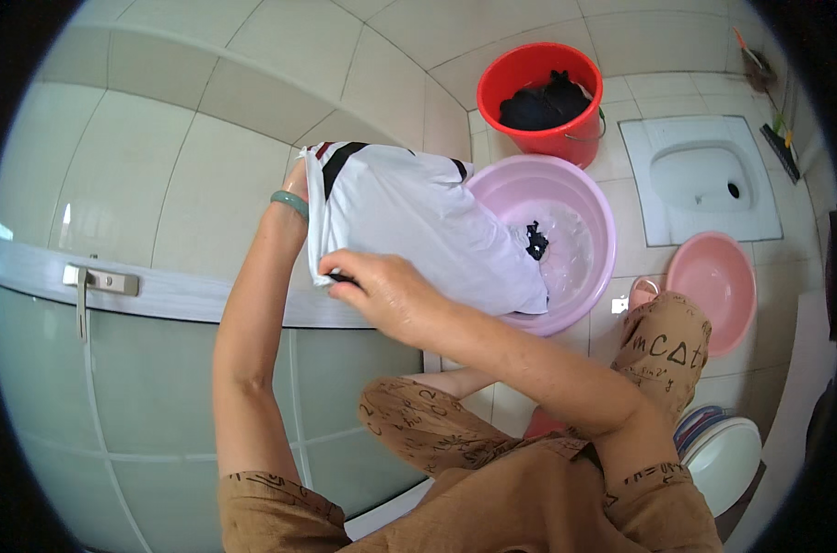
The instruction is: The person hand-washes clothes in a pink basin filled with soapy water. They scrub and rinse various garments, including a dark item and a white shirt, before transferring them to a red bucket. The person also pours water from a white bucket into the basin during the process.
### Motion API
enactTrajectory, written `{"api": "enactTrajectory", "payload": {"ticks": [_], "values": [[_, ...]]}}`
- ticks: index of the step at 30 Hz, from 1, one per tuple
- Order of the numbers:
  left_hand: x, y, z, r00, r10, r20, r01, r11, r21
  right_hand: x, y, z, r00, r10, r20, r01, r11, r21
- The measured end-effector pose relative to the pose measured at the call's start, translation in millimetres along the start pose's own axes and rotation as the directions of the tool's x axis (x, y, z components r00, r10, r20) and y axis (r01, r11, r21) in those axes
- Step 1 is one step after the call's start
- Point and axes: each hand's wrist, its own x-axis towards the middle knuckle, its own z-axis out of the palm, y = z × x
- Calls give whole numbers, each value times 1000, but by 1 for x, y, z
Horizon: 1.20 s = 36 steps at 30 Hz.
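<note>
A white garment with black and dark red stripes (405, 221) stretches between my hands and hangs into a lilac plastic basin (602, 256). My left hand (297, 181) is at its upper left edge, mostly hidden behind or inside the cloth; a green bangle (290, 202) circles the wrist. With thumb and fingers my right hand (377, 287) pinches the garment's lower left edge, where a dark bit shows. Inside the basin lie water and a small black piece of cloth (537, 240).
Behind the basin stands a red bucket (577, 142) holding dark clothes (546, 104). A squat toilet (702, 173) is at the right, with a pink basin (712, 294) nearer me. More basins (726, 463) sit lower right. A door with a metal handle (100, 280) is at left.
</note>
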Motion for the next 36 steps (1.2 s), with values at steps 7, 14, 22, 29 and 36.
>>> {"api": "enactTrajectory", "payload": {"ticks": [7,14,22,29,36], "values": [[19,9,-12,971,185,151,-216,951,222,-10,8,34,999,-25,-20,27,990,135],[9,56,-3,842,393,369,-538,667,515,-7,9,49,998,-32,-55,43,976,212],[-1,86,-13,908,286,307,-393,835,385,-5,9,55,990,-53,-132,88,958,273],[-18,86,-7,852,476,215,-522,756,394,-13,9,44,995,-56,-77,77,949,306],[-32,82,-14,740,217,636,-88,969,-229,-70,102,-11,852,401,-337,-245,874,421]]}}
